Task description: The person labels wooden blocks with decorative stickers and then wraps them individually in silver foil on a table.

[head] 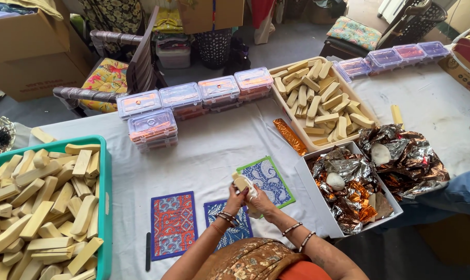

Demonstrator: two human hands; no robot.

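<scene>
Fingers of both hands pinch one pale bar (241,182); full teal crate (106,207) at nine o'clock looks mostly unhandled

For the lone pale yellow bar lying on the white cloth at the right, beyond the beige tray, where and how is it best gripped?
The lone pale yellow bar lies flat, long axis running away from the camera, apart from the beige tray and the crumpled foil. Probably best to pinch it across its narrow width at mid-length, coming from above, since both long sides look free.
</scene>
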